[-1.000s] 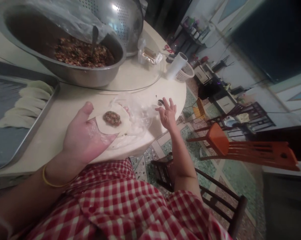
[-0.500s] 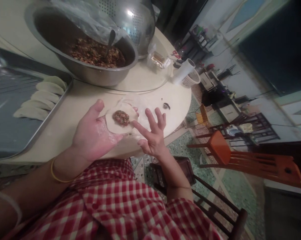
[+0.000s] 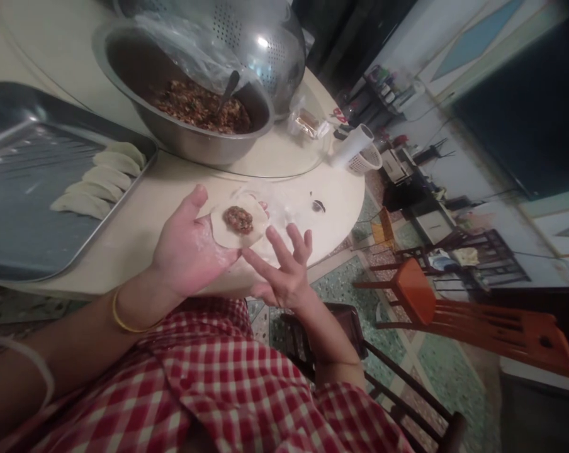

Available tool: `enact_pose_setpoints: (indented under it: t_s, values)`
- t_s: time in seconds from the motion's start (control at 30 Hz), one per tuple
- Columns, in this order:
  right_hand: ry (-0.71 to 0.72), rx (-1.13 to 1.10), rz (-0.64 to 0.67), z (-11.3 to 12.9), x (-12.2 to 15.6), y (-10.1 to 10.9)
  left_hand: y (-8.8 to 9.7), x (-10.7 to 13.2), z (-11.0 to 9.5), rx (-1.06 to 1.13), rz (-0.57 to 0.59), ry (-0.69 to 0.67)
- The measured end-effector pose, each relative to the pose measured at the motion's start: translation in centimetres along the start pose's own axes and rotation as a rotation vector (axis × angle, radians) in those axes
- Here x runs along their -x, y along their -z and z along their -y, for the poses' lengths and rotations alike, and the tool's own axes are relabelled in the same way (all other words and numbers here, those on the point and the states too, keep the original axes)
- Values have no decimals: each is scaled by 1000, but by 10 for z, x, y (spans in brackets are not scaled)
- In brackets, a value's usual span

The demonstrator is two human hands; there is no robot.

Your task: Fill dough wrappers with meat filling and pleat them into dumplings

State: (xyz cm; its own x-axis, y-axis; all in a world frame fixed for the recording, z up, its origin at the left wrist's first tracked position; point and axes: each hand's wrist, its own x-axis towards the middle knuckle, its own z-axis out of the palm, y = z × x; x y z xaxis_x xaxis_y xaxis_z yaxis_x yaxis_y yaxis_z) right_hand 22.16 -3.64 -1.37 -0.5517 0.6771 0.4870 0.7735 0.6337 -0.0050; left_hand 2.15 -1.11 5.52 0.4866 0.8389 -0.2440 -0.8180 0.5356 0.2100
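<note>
My left hand (image 3: 187,248) lies palm up over the table edge, floury, with a round dumpling wrapper (image 3: 225,231) resting on its fingers. A dab of meat filling (image 3: 238,219) sits in the wrapper's middle. My right hand (image 3: 282,270) hovers just right of the wrapper, fingers spread, its forefinger reaching toward the wrapper's near edge. It holds nothing. A steel bowl (image 3: 171,132) of minced filling with a spoon (image 3: 228,91) standing in it is behind, partly under clear plastic film.
A metal tray (image 3: 24,207) at left carries several folded dumplings (image 3: 100,182). A steel colander (image 3: 265,44) stands behind the bowl. A white roll (image 3: 353,143) and small basket (image 3: 367,160) lie at the round table's far edge. Orange and dark wooden chairs (image 3: 454,302) stand on the right.
My right hand came back from the table's right side to the wrapper and now hovers beside it with fingers spread. The left hand kept holding the filled wrapper.
</note>
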Motion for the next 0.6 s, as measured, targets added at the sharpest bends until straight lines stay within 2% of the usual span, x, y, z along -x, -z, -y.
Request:
enact_pose_setpoints:
  t_s: [0.07, 0.1, 0.17, 0.23, 0.33, 0.47, 0.53, 0.6]
  values:
    - [-120, 29, -93, -16, -2, 3, -1, -1, 1, 0, -2, -1]
    - [-226, 60, -157, -28, -4, 6, -2, -1, 1, -2, -9, -3]
    - [-445, 137, -207, -57, -8, 11, -3, -2, 1, -2, -63, -19]
    - [-602, 159, -159, -84, -12, 12, -4, -3, 1, 8, -141, -34]
    - [-677, 158, 7, -112, -16, 5, -7, -4, 2, 35, -176, -24]
    - [-670, 158, 138, -120, -15, -7, -7, -6, 2, 48, -141, -20]
    - [-681, 155, 146, -116, -15, -6, -5, -6, 2, 35, -135, -26]
    - [-705, 167, 73, -108, -15, 2, -2, -8, 3, 14, -125, -22]
